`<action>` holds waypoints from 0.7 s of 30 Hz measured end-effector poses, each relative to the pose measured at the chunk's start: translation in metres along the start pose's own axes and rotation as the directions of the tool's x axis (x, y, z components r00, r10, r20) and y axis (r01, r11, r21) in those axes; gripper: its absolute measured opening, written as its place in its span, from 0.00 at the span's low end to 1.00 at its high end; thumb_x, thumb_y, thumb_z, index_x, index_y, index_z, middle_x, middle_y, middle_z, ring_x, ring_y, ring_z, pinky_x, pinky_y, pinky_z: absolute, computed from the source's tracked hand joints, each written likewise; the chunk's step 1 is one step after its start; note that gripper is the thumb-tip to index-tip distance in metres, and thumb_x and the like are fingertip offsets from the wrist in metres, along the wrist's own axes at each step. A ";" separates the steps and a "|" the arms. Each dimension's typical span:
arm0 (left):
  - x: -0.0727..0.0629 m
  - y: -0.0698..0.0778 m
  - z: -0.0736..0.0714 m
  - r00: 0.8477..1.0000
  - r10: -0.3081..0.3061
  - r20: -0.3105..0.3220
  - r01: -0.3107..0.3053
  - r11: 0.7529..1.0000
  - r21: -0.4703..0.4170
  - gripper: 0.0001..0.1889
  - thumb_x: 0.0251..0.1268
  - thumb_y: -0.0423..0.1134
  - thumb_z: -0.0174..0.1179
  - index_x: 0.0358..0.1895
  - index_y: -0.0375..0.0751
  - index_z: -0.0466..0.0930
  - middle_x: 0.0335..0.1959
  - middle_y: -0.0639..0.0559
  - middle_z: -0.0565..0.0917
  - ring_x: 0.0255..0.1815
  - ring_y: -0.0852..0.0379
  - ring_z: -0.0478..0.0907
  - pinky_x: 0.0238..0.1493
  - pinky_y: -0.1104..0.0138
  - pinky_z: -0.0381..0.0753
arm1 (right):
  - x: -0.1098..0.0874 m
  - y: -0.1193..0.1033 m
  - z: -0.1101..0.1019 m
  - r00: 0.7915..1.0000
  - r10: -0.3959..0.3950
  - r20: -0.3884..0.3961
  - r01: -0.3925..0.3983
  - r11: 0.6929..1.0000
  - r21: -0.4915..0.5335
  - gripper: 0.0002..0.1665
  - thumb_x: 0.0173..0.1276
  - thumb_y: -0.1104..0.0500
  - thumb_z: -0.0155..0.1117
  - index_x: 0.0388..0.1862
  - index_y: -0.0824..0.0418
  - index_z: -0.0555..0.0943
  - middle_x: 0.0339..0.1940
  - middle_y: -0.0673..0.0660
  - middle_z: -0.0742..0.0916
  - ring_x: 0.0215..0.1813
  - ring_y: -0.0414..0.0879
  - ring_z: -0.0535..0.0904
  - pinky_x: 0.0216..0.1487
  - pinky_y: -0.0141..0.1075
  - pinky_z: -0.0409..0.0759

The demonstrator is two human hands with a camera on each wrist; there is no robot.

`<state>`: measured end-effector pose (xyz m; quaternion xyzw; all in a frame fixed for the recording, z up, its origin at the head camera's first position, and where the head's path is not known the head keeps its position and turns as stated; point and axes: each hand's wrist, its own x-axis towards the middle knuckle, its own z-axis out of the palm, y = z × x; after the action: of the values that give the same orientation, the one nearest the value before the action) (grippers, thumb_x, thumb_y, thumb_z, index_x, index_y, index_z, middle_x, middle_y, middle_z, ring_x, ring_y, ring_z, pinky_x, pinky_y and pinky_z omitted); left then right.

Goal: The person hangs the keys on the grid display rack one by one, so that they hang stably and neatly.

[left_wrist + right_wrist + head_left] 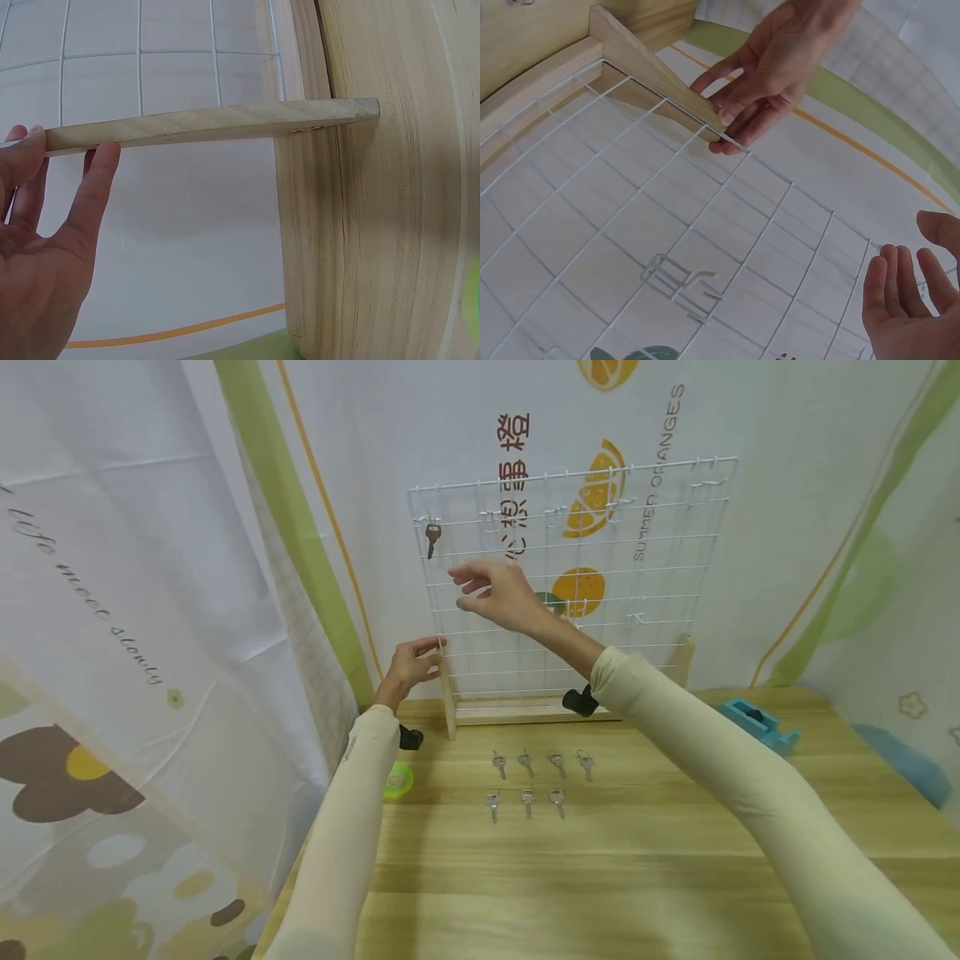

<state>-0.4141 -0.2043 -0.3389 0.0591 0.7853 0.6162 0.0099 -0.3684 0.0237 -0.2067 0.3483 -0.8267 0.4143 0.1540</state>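
A white wire grid (570,631) stands upright in a wooden base. My left hand (411,668) grips the top of the grid's left wooden post (202,125), thumb on one face and fingers on the other. In front of the grid's upper left part, my right hand (498,593) is held in the air with fingers loosely bent and nothing between them. Just above and left of it, a dark key (432,538) hangs from a hook on the grid. In the right wrist view, the right hand (919,307) shows a bare palm.
Several silver keys (527,764) lie in two rows on the wooden table (480,868). White hooks (636,618) are fixed on the grid. A yellow-green round object (399,780) sits at the left, a blue object (757,722) at the right. Printed curtains hang behind.
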 end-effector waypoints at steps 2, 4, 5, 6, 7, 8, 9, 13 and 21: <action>0.001 0.000 0.001 1.000 -0.003 0.005 0.003 1.000 0.000 0.20 0.80 0.29 0.55 0.71 0.37 0.77 0.77 0.42 0.70 0.71 0.41 0.74 0.65 0.51 0.82 | -0.007 0.002 0.000 1.000 0.006 0.021 -0.006 1.000 -0.003 0.26 0.70 0.66 0.72 0.66 0.64 0.82 0.59 0.62 0.87 0.57 0.52 0.86 0.58 0.39 0.87; 0.001 0.001 0.002 1.000 -0.003 0.001 0.003 1.000 0.001 0.20 0.80 0.29 0.55 0.71 0.36 0.77 0.77 0.42 0.71 0.71 0.41 0.74 0.65 0.51 0.82 | -0.013 0.004 0.000 0.999 0.013 0.041 -0.013 1.000 -0.003 0.25 0.71 0.65 0.72 0.66 0.63 0.82 0.60 0.62 0.87 0.56 0.51 0.86 0.58 0.39 0.87; 0.001 0.001 0.002 1.000 -0.003 -0.002 0.003 1.000 0.002 0.21 0.80 0.29 0.55 0.71 0.36 0.77 0.77 0.42 0.71 0.72 0.42 0.74 0.65 0.51 0.82 | -0.016 0.005 0.001 0.999 0.014 0.049 -0.014 1.000 -0.007 0.25 0.71 0.65 0.72 0.66 0.63 0.82 0.59 0.62 0.87 0.56 0.51 0.86 0.57 0.38 0.88; 0.001 0.002 0.002 1.000 -0.003 -0.004 0.003 1.000 0.001 0.21 0.80 0.28 0.56 0.71 0.36 0.77 0.77 0.42 0.71 0.72 0.41 0.73 0.65 0.51 0.82 | -0.019 0.007 0.002 0.998 0.015 0.056 -0.014 1.000 -0.010 0.25 0.71 0.65 0.72 0.66 0.62 0.82 0.59 0.61 0.88 0.55 0.50 0.86 0.56 0.38 0.88; 0.001 0.002 0.001 1.000 -0.001 -0.006 0.001 1.000 0.002 0.21 0.80 0.29 0.56 0.71 0.35 0.77 0.77 0.42 0.71 0.72 0.41 0.73 0.64 0.50 0.82 | -0.021 0.008 0.003 0.998 0.013 0.062 -0.013 1.000 -0.012 0.24 0.71 0.65 0.71 0.66 0.63 0.82 0.58 0.61 0.88 0.55 0.51 0.87 0.56 0.38 0.88; 0.001 0.002 0.000 1.000 0.000 -0.007 0.000 1.000 0.002 0.21 0.80 0.28 0.56 0.71 0.35 0.76 0.76 0.42 0.71 0.73 0.41 0.73 0.64 0.50 0.82 | -0.024 0.009 0.004 0.998 0.014 0.068 -0.013 1.000 -0.014 0.24 0.71 0.65 0.71 0.65 0.63 0.82 0.58 0.61 0.88 0.54 0.51 0.87 0.55 0.39 0.88; 0.001 0.002 -0.001 1.000 0.001 -0.006 -0.001 1.000 0.003 0.21 0.80 0.28 0.55 0.71 0.35 0.76 0.76 0.42 0.71 0.73 0.42 0.72 0.64 0.51 0.82 | -0.026 0.011 0.006 0.997 0.014 0.072 -0.013 1.000 -0.016 0.24 0.71 0.65 0.71 0.65 0.63 0.83 0.57 0.61 0.88 0.53 0.51 0.87 0.55 0.39 0.88; 0.000 0.002 -0.002 1.000 0.001 -0.006 -0.001 1.000 0.020 0.21 0.80 0.28 0.55 0.72 0.34 0.76 0.76 0.42 0.71 0.74 0.43 0.72 0.64 0.51 0.83 | -0.036 0.018 0.011 0.995 0.026 0.092 -0.025 1.000 -0.015 0.23 0.71 0.65 0.71 0.64 0.63 0.83 0.55 0.61 0.89 0.52 0.51 0.88 0.54 0.39 0.89; -0.001 0.004 0.002 1.000 -0.008 -0.009 0.008 1.000 0.022 0.21 0.80 0.29 0.55 0.72 0.35 0.76 0.76 0.43 0.71 0.73 0.42 0.72 0.64 0.52 0.83 | -0.057 0.034 0.016 0.993 0.043 0.112 -0.043 0.999 -0.003 0.23 0.71 0.66 0.71 0.64 0.66 0.82 0.54 0.62 0.89 0.51 0.53 0.88 0.53 0.41 0.89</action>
<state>-0.4130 -0.2012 -0.3355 0.0535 0.7923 0.6077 0.0083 -0.3514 0.0511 -0.2672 0.3531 -0.8413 0.3973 0.0986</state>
